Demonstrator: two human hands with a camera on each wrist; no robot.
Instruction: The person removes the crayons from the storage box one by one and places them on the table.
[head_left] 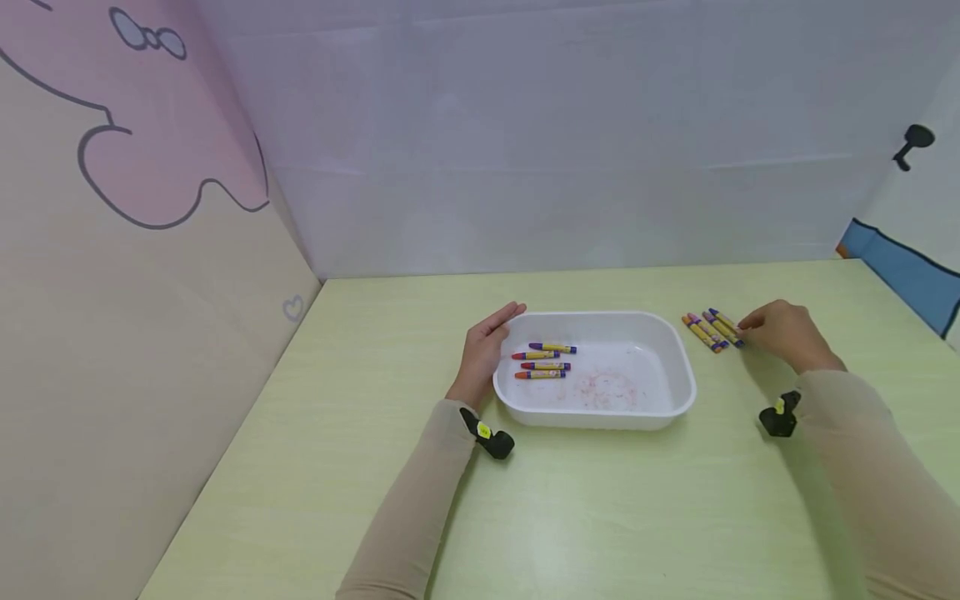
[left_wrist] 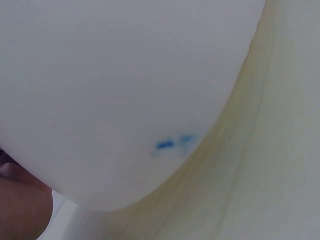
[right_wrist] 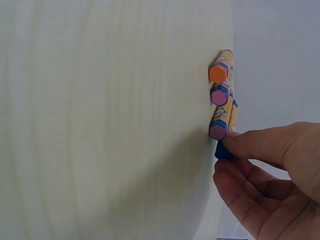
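My left hand (head_left: 480, 354) grips the left end of a white plastic tray (head_left: 600, 419), its fingers along the outer wall near the far corner. Several crayons in yellow wrappers lie inside at the left: one purple crayon (head_left: 552, 347) farthest back and red and orange-red crayons (head_left: 546, 367) in front of it. To the right of the tray, my right hand (head_left: 783, 335) pinches the end of a blue crayon (right_wrist: 223, 150) between thumb and fingers. Close beside that lie an orange crayon (right_wrist: 218, 73), a pink crayon (right_wrist: 219, 96) and a purple crayon (right_wrist: 218, 131), side by side.
Everything stands on a pale yellow-green table (head_left: 360, 375). A white cloth wall (head_left: 525, 167) rises behind its far edge, with a printed panel (head_left: 187, 275) on the left. Reddish smudges mark the tray floor, and a blue smear (left_wrist: 167, 144) shows on its outer wall.
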